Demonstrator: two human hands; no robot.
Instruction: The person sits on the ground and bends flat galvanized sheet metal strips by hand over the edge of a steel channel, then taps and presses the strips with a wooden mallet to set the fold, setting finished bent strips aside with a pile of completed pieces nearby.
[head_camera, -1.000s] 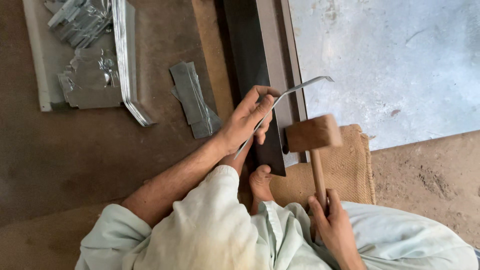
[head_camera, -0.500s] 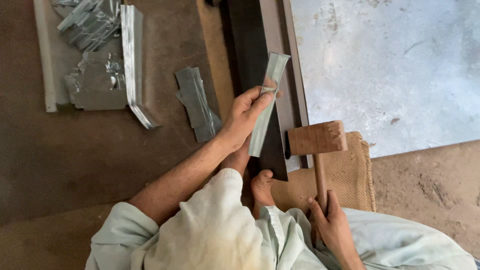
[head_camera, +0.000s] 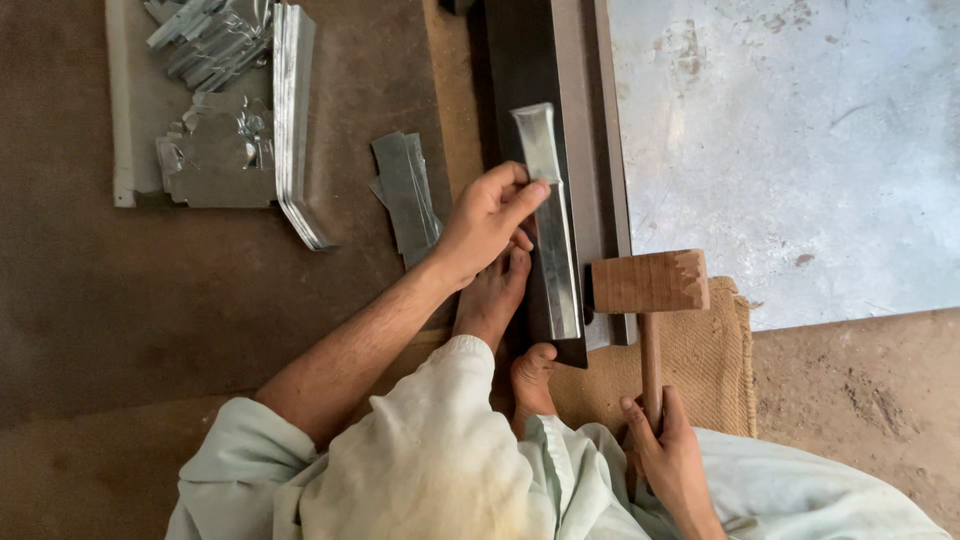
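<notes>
We found the left hand (head_camera: 487, 222) pinching a narrow sheet-metal strip (head_camera: 550, 225) by its left edge, fingers closed on it, holding it lengthwise along the dark steel bar (head_camera: 515, 70) on the floor. The right hand (head_camera: 668, 455) gripped the handle of a wooden mallet (head_camera: 650, 282), whose head rested just right of the strip's near end. A bare foot (head_camera: 492, 295) braced the bar's left side. In our judgement the strip was positioned but not yet fully shaped. Farther left, bent pieces (head_camera: 292, 120), flat offcuts (head_camera: 405, 190) and a heap of cut metal (head_camera: 215, 95) lay on the brown floor (head_camera: 120, 300), suggesting part of the batch was done. Burlap (head_camera: 700, 370) lay under the mallet.
</notes>
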